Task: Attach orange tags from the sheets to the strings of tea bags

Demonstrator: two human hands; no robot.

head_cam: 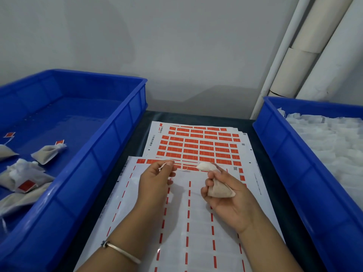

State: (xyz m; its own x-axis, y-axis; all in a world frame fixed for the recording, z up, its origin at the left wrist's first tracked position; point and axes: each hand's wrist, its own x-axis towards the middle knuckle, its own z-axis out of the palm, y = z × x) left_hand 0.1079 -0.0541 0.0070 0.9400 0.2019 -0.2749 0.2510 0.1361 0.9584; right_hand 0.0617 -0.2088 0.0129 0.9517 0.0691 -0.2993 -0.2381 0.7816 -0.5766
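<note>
My right hand [225,197] grips a small tea bag [218,190] whose gathered white top points left. Its string [186,165] runs taut to my left hand [155,179], which pinches the string's free end between thumb and fingertips. Both hands hover over a near sheet [196,222] that is mostly stripped, with only orange gaps left. Behind it lies a sheet of orange tags [198,146] in several full rows.
A blue bin [110,138] on the left holds several tea bags with orange tags [49,152]. On the right, another blue bin [294,163] is filled with white untagged bags [332,138]. White pipes [306,55] lean against the wall at back right.
</note>
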